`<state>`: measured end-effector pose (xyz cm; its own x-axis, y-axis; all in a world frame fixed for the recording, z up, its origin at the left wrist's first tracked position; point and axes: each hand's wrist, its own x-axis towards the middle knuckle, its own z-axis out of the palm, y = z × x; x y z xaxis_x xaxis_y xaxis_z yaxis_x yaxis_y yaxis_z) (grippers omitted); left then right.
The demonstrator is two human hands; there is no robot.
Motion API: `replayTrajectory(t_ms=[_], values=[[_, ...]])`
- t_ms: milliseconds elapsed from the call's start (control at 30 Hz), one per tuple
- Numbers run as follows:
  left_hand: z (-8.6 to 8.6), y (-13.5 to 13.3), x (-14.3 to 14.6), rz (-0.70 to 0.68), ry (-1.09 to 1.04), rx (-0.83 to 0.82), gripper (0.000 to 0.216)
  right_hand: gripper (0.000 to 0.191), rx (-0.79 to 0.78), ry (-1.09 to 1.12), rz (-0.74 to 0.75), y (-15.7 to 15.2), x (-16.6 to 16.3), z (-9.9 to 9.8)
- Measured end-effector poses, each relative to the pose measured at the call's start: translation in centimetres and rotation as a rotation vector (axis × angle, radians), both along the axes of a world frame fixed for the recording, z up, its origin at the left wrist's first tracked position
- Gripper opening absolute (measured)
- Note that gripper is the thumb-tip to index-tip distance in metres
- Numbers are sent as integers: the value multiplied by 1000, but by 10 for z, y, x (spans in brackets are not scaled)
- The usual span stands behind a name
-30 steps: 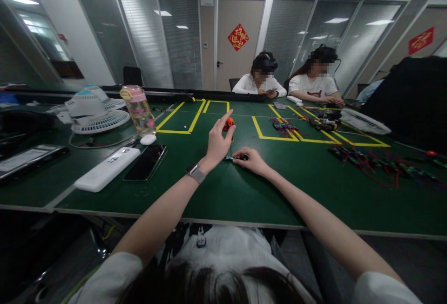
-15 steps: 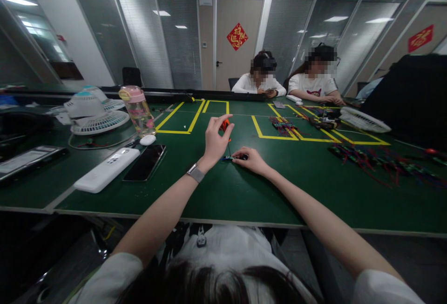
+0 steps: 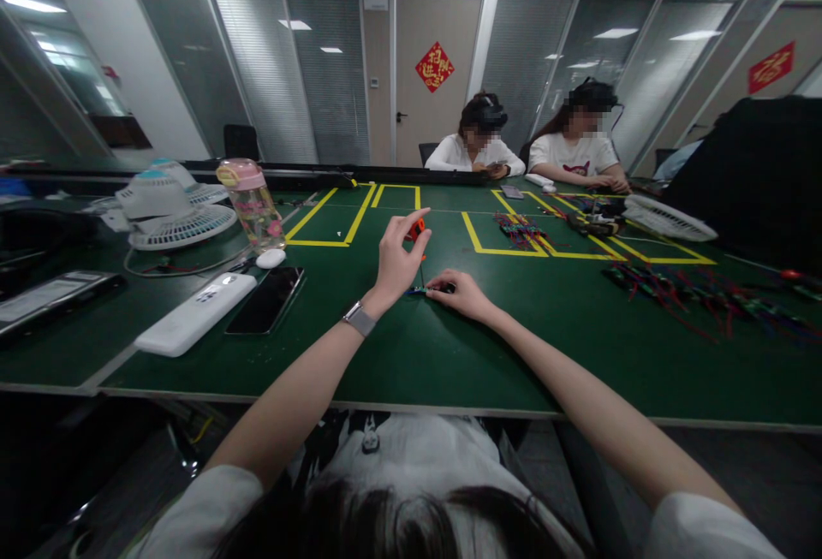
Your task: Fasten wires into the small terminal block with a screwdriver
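My left hand (image 3: 399, 255) is closed around the orange handle of a screwdriver (image 3: 419, 228), which stands nearly upright with its thin dark shaft pointing down. The tip meets a small circuit board (image 3: 417, 291) lying on the green table (image 3: 514, 353). From the right side, my right hand (image 3: 466, 295) pinches that board and rests against the tabletop. Its fingers cover part of the board, and a dark piece shows beside them. What lies exactly under the screwdriver tip is too small to make out.
To the left are a phone (image 3: 265, 300), a white power bank (image 3: 196, 315), a drink bottle (image 3: 252, 204) and a fan (image 3: 183, 225). Wired boards pile up at right (image 3: 706, 298) and farther back (image 3: 523, 232). Two people sit across the table.
The orange handle appears slightly turned in my left hand. Both hands and the circuit board keep nearly the same place.
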<state>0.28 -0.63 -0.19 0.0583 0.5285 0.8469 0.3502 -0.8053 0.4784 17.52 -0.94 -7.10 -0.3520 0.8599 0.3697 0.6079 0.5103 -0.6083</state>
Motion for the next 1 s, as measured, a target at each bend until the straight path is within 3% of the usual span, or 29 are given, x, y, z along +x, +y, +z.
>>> replayTrajectory(t_ms=[167, 400, 567, 800, 1000], values=[[-3, 2, 1, -13, 11, -21, 39, 18, 2, -3, 7, 1, 1, -1], [-1, 3, -2, 113, 10, 8, 35, 19, -9, -9, 0, 0, 0, 0], [0, 5, -3, 14, -13, -31, 35, 20, -23, -12, -8, -1, -1, 2], [1, 3, -4, 71, -6, -31, 27, 18, -13, -24, -10, 0, -1, 2], [1, 5, -3, -59, 5, -25, 34, 18, -8, -27, -3, 0, 0, 2]])
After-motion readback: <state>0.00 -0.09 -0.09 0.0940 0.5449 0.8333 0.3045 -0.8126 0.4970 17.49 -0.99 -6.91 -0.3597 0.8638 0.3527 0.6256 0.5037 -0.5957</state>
